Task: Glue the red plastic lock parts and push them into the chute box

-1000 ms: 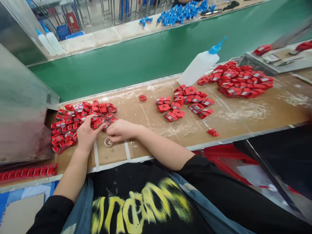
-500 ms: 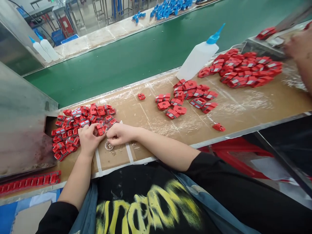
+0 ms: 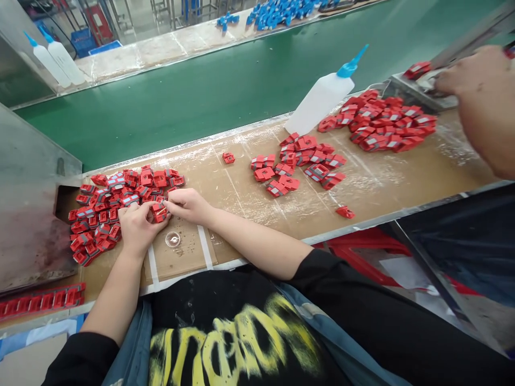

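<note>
On the tabletop (image 3: 201,174), beside a heap of red plastic pieces (image 3: 102,207), the left hand (image 3: 138,228) has its fingers closed around one red piece (image 3: 158,215); the right hand (image 3: 189,205), fingers pinched narrow, works at its right side, gripping what I cannot tell. This looks like detail work, next calling for a steady left hold and fine right-hand touch.

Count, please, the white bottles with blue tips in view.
3 visible: one bottle beside red pieces; a second bottle and third bottle, upper left, beyond the green belt.
</note>
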Demonstrator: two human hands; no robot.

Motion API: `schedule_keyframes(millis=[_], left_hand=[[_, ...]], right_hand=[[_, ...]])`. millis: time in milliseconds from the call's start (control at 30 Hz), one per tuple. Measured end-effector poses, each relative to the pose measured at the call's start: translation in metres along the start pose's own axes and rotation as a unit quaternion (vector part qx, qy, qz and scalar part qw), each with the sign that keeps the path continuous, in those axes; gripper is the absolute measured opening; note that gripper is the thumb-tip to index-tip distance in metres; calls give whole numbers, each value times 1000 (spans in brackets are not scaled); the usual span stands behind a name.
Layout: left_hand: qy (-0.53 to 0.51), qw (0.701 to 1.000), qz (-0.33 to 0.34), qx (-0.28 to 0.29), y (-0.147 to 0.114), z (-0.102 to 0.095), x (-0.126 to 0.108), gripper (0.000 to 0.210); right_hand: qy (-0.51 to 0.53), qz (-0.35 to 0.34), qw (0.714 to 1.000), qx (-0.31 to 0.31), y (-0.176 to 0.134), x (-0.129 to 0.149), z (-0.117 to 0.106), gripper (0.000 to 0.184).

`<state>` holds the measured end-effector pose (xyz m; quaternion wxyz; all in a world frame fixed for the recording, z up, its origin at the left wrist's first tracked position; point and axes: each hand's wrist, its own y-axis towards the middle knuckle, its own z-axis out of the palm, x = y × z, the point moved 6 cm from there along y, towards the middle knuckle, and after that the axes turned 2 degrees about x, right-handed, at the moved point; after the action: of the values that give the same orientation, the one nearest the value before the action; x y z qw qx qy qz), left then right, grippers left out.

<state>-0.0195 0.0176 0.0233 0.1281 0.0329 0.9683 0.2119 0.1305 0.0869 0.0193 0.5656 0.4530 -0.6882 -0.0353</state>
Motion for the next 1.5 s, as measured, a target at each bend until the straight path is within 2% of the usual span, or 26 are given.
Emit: schedule_keyframes(millis=[233,633,800,1033,1233,1400,1500], left_hand=[[0,1000,6,-7,0,0,0,43],[20,998,48,-22,-1,-4,-6,37],[38,997,56,-29,0,-6,-8,36],[40,998,38,-21,-1,-8,-7,33],[34,999,21,-22,-1,-8,-3,36],[27,999,25,-26,-1,-10,-4,31],[20,999,31,-32,-1,-10,-4,29]], right_hand=[[-64,-21,998,-13,-3,2,-5,41],[-10,-29,999,12,-2,2,-3,43],[-18,-33,999,-6,-3,4,-6,42],[-16,-14,1000,-6,-3,5,-9,42],[-10,-2,999,-48,-3,4,-17,42],[-8,-9,1000,-26,-3,4,-14,43],[-14,-5,999,-41,-3,3,-16,43]])
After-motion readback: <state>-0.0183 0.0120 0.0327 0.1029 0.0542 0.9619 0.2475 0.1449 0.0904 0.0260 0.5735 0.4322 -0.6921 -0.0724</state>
